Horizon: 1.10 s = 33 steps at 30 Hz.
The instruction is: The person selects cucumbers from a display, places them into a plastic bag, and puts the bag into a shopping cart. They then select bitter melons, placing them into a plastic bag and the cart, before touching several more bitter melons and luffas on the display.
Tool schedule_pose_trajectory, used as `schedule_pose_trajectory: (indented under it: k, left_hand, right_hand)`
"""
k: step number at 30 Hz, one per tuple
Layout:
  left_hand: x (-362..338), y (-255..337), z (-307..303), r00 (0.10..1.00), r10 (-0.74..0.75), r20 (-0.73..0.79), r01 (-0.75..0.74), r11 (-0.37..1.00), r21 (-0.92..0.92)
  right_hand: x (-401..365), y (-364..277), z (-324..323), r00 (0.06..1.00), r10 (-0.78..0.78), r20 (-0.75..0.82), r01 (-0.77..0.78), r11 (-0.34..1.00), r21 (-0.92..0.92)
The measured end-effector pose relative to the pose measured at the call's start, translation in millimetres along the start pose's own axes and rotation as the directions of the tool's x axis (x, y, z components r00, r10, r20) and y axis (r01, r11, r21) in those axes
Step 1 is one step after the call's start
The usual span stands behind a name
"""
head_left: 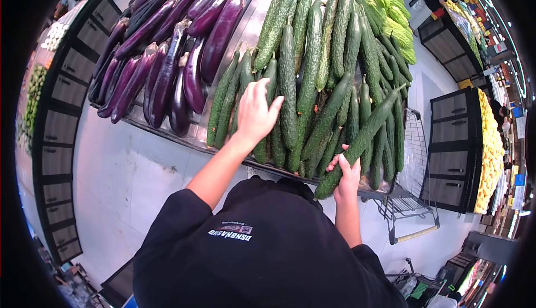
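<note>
My right hand (347, 175) is closed around the near end of a long, bumpy green cucumber (365, 135). This cucumber slants up and to the right, lying over others in the pile. My left hand (258, 110) is on the left part of the cucumber pile (309, 76), its thumb spread from its bent fingers. Those fingertips rest on or just above the cucumbers, and no cucumber is lifted in that hand. Purple eggplants (167, 68) are heaped to the left, past a clear divider (240, 32).
Leafy green vegetables (385, 6) lie at the back right of the metal display tray (192, 132). A wire shopping cart (410, 202) stands to the right. Dark drawer cabinets (61, 112) line the left side, and another cabinet (452, 152) with yellow produce is farther right.
</note>
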<state>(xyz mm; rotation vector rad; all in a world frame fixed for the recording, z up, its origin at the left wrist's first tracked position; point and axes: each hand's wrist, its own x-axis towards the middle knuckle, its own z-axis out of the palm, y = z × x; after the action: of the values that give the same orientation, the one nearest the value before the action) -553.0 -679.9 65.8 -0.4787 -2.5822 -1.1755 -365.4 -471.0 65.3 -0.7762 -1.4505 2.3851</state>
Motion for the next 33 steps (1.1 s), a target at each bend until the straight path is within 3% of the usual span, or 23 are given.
schedule_pose_trajectory:
  k: [1, 3, 5, 7, 8, 12, 13, 15, 20, 23, 25, 28, 33]
  left_hand:
    - [-0.7, -0.7, 8.6, 0.987, 0.141, -0.074, -0.130, 0.981, 0.141]
    - [-2.2, 4.8, 21.1, 0.988, 0.097, -0.117, -0.080, 0.987, 0.138]
    - [-4.7, 20.7, 27.1, 0.993, 0.096, -0.065, -0.089, 0.990, 0.105]
    - [-0.5, 33.2, 28.0, 0.998, 0.008, 0.059, -0.019, 0.981, 0.191]
    - [1.8, 30.3, 31.9, 0.998, 0.011, 0.061, -0.027, 0.963, 0.269]
    - [7.0, 34.7, 29.4, 0.992, -0.001, 0.126, -0.037, 0.955, 0.296]
    - [8.9, 35.4, 28.7, 0.989, -0.022, 0.149, -0.021, 0.960, 0.281]
    - [3.7, 36.5, 33.1, 0.998, 0.029, 0.049, -0.041, 0.958, 0.282]
    - [3.0, 71.0, 47.5, 0.968, 0.248, -0.024, -0.249, 0.964, -0.095]
    - [44.8, 92.9, 63.8, 0.956, 0.293, -0.027, -0.293, 0.956, 0.006]
    - [54.7, 106.2, 70.6, 0.935, 0.283, 0.213, -0.339, 0.889, 0.308]
    - [29.1, 107.5, 76.3, 0.864, 0.277, 0.422, -0.442, 0.817, 0.370]
    - [15.4, 98.3, 84.8, 0.864, 0.322, 0.387, -0.457, 0.824, 0.334]
  right_hand:
    - [-4.0, 1.2, -0.1, 1.000, -0.006, -0.012, 0.006, 1.000, 0.004]
    - [-10.2, 2.9, 0.2, 0.999, -0.011, -0.030, 0.012, 1.000, 0.018]
    - [-10.7, 4.9, -3.0, 0.999, -0.013, -0.052, 0.012, 1.000, -0.022]
    - [-10.3, 7.3, -6.3, 0.999, -0.021, -0.047, 0.018, 0.999, -0.045]
    - [-9.1, 5.3, -4.9, 0.999, -0.003, -0.047, 0.002, 0.999, -0.041]
    - [-5.1, -2.7, 3.8, 0.999, 0.006, -0.037, -0.008, 0.999, -0.047]
    - [-3.1, -3.3, 4.1, 0.999, 0.011, -0.043, -0.014, 0.998, -0.058]
    - [1.9, -1.9, 3.4, 1.000, -0.006, -0.015, 0.004, 0.997, -0.078]
    - [11.2, -0.2, 8.9, 0.993, -0.105, 0.062, 0.111, 0.987, -0.116]
    - [14.1, -4.9, 7.7, 0.991, -0.098, 0.094, 0.105, 0.992, -0.076]
    - [14.3, -7.3, 4.5, 0.991, -0.100, 0.084, 0.105, 0.993, -0.055]
    - [14.0, -10.2, -5.6, 0.999, -0.050, 0.006, 0.050, 0.998, -0.035]
    - [18.0, -8.2, -20.3, 0.998, -0.046, -0.043, 0.044, 0.999, -0.027]
